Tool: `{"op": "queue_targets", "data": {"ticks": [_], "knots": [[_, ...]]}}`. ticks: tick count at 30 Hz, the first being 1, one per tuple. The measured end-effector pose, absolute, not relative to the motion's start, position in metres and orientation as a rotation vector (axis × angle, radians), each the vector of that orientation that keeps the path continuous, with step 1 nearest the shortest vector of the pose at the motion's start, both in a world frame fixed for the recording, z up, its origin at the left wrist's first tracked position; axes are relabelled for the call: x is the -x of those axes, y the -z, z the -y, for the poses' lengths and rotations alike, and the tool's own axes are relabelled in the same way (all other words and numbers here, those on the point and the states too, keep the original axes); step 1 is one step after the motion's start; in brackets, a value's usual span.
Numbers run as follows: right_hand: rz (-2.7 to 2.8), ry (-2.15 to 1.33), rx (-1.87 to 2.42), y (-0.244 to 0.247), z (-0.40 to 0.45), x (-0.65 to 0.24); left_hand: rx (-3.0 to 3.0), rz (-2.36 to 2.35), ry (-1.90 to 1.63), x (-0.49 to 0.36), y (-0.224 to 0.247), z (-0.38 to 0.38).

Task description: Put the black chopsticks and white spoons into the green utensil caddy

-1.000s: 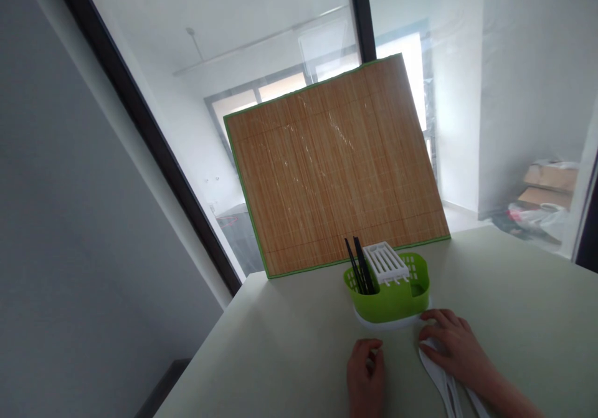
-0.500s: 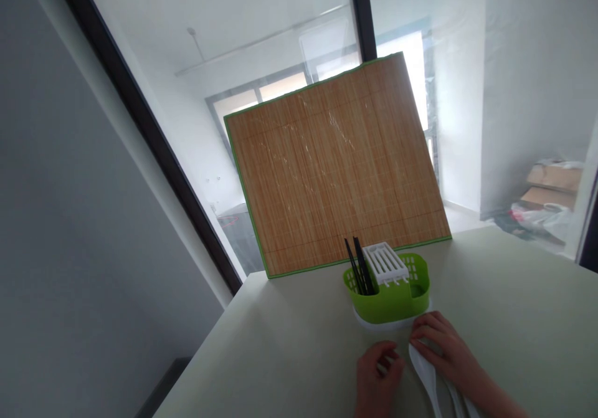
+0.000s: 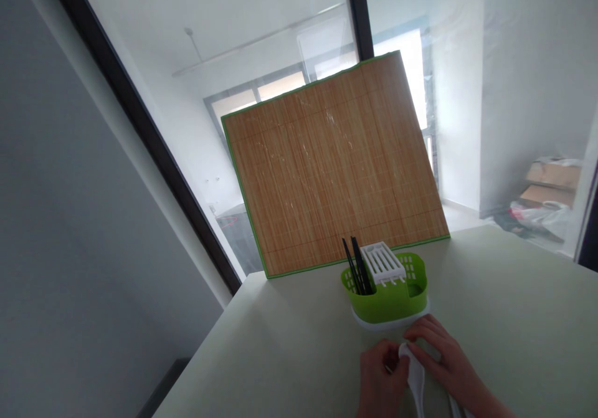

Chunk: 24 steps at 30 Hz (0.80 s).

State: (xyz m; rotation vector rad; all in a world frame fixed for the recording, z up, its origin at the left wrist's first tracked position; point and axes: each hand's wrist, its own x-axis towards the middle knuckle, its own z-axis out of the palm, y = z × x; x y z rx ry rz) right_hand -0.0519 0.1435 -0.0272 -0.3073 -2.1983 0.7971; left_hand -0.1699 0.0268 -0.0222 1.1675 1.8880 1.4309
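A white spoon (image 3: 415, 382) lies between my hands at the bottom of the view, its broad end toward the basket. My left hand (image 3: 384, 373) pinches the left edge of that broad end. The fingers of my right hand (image 3: 439, 354) are bent over its tip from the right, thumb against it. Further white handles (image 3: 454, 405) show partly under my right hand. Just beyond stands a green basket (image 3: 390, 304) on a white base, with black chopsticks (image 3: 357, 271) upright in its left part and a white slotted rack (image 3: 383, 261) across the middle.
A bamboo mat (image 3: 334, 169) with green edging leans against the glass behind the basket. The pale table (image 3: 299, 343) reaches to both sides of the hands. Past the glass at the right are cardboard boxes (image 3: 554, 174) and plastic bags.
My left hand has moved right and closed on the spoon's broad end. The spoon has shifted slightly left, and my right hand has moved a little left with it.
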Motion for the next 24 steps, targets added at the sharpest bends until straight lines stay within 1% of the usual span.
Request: {"op": "queue_targets", "data": {"ticks": [4, 9, 12, 14, 17, 24], "knots": [[2.094, -0.786, 0.379, 0.027, -0.151, 0.046, -1.194, -1.889, -1.601, 0.186, -0.015, -0.017], [2.056, -0.705, 0.511, 0.034, -0.163, 0.043, -1.374, -2.083, -1.937, 0.22, -0.094, -0.011], [2.108, -0.621, 0.613, 0.04, -0.171, 0.043, -1.437, -2.194, -2.155, 0.241, -0.133, -0.024], [2.173, -0.545, 0.668, 0.045, -0.177, 0.042, -1.447, -2.199, -2.235, 0.255, -0.146, -0.04], [2.275, -0.442, 0.754, 0.052, -0.186, 0.041, -1.422, -2.201, -2.22, 0.275, -0.145, -0.067], [2.403, -0.372, 0.955, 0.066, -0.194, 0.039, -1.35, -2.579, -1.708, 0.297, -0.092, -0.1]]}}
